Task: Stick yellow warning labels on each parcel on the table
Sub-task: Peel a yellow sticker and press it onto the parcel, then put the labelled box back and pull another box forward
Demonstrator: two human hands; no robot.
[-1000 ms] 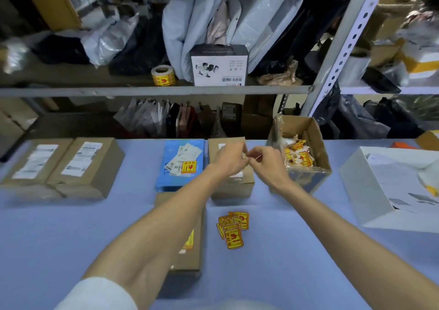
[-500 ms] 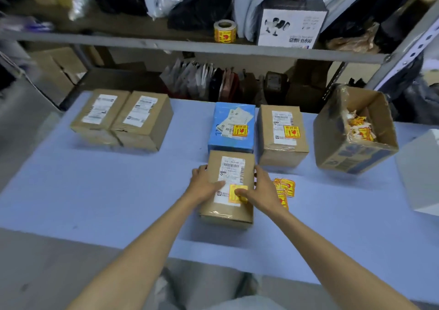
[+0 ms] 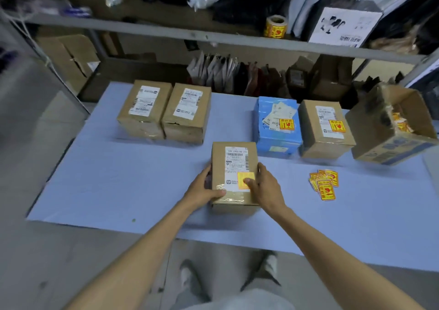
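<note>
1. While the left hand (image 3: pixel 204 188) clasps the near parcel (image 3: pixel 234 154) by its left side, thumb over the front top edge, the box is braced against sliding on the table (image 3: pixel 118 179).
2. Right hand (image 3: pixel 264 189): thumb pressed flat on the yellow label (image 3: pixel 243 176), fingers curled down the parcel's right side. Judged to be a squeeze to seat the adhesive. The label overlaps the lower right corner of the white shipping slip (image 3: pixel 236 161), leaving the barcode uncovered.
3. Near parcel lies flat toward the table's front edge, apart from the back row; judged to be there for easy reach.
4. Loose labels (image 3: pixel 324 185) lie fanned on the table near the right hand, probably for a quick next pick.
5. Back row, right: blue parcel (image 3: pixel 276 141) and brown parcel (image 3: pixel 325 143), each already stickered in yellow. Back row, left: two left parcels (image 3: pixel 166 115), touching, white slips only. Judged to be the remaining work.
6. Open carton (image 3: pixel 389 143) at far right holds yellow-and-white scraps, possibly waste backing; cannot confirm. Label roll (image 3: pixel 275 26) stands on the shelf (image 3: pixel 166 30) above.
</note>
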